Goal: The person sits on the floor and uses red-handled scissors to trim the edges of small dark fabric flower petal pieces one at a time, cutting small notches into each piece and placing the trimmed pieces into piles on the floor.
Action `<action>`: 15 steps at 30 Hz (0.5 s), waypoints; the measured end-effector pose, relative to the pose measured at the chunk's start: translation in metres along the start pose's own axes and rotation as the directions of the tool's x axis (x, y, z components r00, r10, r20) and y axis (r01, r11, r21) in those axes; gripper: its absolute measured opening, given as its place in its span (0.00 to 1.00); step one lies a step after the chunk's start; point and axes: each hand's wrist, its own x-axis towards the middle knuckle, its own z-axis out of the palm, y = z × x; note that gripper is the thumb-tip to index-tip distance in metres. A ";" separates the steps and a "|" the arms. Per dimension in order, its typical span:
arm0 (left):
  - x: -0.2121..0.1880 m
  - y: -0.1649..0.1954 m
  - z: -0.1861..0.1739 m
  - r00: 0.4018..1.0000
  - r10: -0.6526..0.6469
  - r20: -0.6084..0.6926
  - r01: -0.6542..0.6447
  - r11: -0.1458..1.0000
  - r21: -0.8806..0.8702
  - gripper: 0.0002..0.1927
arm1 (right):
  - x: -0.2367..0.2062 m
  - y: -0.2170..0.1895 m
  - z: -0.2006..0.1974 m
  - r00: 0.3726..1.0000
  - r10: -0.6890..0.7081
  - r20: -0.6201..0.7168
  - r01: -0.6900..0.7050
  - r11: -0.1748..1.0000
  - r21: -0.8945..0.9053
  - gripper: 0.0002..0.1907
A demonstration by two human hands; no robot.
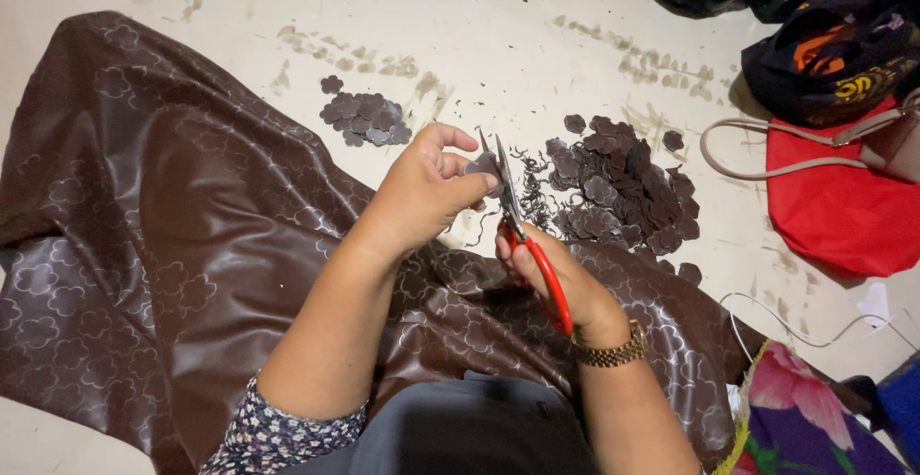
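My left hand (426,187) pinches a small dark brown flower-shaped cutout (484,163) between thumb and fingers. My right hand (556,278), with a gold watch on its wrist, grips red-handled scissors (527,235), whose blades point up against the cutout's edge. Both hands hover over a large sheet of shiny brown fabric (172,235) embossed with flower outlines, spread over the floor and my lap. Thin dark trimmings lie just beyond the blades.
A big pile of cut brown flower pieces (623,187) lies right of the hands, a smaller pile (364,120) behind them. A red bag (834,207) with a beige strap and dark bags sit at the right. Floral cloth (805,417) is at the lower right.
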 end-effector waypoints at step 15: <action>0.006 -0.009 0.004 0.997 0.044 0.063 -0.039 0.996 -0.082 0.10 | 0.000 0.003 0.000 0.998 -0.058 0.010 0.058 0.997 0.050 0.24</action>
